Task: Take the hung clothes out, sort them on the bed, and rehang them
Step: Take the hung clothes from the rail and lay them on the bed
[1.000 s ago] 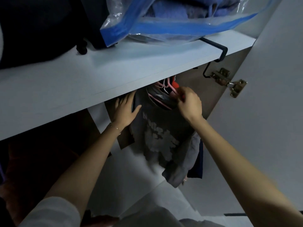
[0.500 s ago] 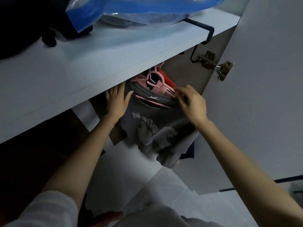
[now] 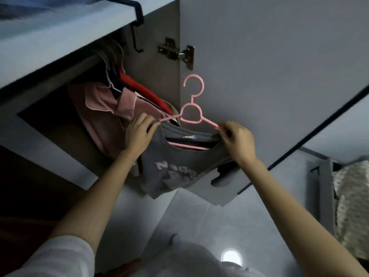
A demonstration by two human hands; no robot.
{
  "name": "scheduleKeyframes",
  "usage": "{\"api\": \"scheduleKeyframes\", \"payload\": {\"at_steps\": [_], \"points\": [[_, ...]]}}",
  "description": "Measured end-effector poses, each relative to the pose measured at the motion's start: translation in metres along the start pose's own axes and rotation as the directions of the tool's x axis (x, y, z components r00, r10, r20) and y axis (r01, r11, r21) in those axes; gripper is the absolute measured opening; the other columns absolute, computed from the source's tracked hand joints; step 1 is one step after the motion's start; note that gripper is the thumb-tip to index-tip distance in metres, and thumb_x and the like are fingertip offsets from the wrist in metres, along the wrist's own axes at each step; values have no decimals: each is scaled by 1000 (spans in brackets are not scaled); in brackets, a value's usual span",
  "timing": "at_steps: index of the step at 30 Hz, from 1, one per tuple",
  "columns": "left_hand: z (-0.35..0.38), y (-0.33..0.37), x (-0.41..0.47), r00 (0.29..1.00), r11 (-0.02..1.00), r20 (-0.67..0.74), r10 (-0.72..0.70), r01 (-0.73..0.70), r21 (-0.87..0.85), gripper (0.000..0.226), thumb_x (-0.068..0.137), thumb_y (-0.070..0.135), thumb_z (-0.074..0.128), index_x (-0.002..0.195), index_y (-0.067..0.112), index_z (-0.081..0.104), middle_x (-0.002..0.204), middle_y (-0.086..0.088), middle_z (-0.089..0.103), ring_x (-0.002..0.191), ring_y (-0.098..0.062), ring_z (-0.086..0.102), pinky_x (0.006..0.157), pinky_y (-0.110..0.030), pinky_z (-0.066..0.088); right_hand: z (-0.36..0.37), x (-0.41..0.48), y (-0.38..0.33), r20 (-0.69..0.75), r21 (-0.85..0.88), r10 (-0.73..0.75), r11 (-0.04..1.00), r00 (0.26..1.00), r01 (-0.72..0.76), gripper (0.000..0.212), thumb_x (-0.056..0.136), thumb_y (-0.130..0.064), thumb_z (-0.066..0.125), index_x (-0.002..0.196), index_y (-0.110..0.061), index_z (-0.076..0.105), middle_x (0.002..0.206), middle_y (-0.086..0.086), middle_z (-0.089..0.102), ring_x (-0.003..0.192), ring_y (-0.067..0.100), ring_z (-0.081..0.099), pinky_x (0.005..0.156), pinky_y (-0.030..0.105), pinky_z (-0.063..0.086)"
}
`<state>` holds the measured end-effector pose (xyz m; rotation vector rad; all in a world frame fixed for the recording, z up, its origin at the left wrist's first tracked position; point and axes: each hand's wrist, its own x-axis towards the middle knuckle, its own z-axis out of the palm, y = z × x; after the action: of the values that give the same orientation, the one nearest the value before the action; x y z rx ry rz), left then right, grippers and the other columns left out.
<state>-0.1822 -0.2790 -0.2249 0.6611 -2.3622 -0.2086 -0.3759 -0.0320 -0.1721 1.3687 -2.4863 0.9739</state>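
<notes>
A grey T-shirt (image 3: 175,168) with pale lettering hangs on a pink plastic hanger (image 3: 192,108), held free of the wardrobe in front of the open door. My left hand (image 3: 139,134) grips the shirt's left shoulder at the hanger's arm. My right hand (image 3: 237,140) pinches the right shoulder and the hanger's right tip. Inside the wardrobe a pink garment (image 3: 103,114) and a red garment (image 3: 143,88) still hang from the rail (image 3: 87,60).
A white shelf (image 3: 60,37) juts out above the rail, with a black hook (image 3: 137,27) over its edge. The grey wardrobe door (image 3: 269,76) stands open on the right, its hinge (image 3: 177,53) showing. A patterned cloth (image 3: 353,206) hangs far right.
The grey shirt and its pink hanger came off the rail and out to the right. My left hand moved from beside the shirt onto its left shoulder. The view tilted down and right.
</notes>
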Motion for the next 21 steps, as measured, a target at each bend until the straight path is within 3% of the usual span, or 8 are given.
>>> {"api": "scheduleKeyframes", "payload": {"at_steps": [7, 14, 21], "points": [[39, 101, -16, 993, 992, 80, 81, -73, -108, 32, 99, 38, 49, 91, 10, 64, 86, -9, 64, 82, -35, 59, 71, -42, 43, -65, -83, 54, -39, -55, 147, 987, 988, -149, 19, 99, -30, 56, 94, -15, 66, 84, 1, 67, 77, 29, 62, 59, 34, 43], [78, 221, -64, 973, 972, 127, 193, -171, -163, 35, 99, 39, 49, 91, 9, 65, 86, -8, 66, 80, -34, 60, 70, -42, 45, -132, -187, 118, -50, -23, 300, 953, 953, -302, 22, 100, -32, 54, 100, -12, 64, 88, 5, 69, 76, 32, 62, 65, 44, 50], [126, 356, -90, 925, 928, 203, 322, -266, -261, 34, 98, 40, 49, 89, 11, 65, 84, -7, 66, 77, -31, 60, 68, -39, 42, -206, -282, 182, -173, -53, 511, 849, 842, -526, 19, 98, -29, 57, 98, -13, 67, 84, 1, 69, 75, 27, 62, 62, 38, 47]]}}
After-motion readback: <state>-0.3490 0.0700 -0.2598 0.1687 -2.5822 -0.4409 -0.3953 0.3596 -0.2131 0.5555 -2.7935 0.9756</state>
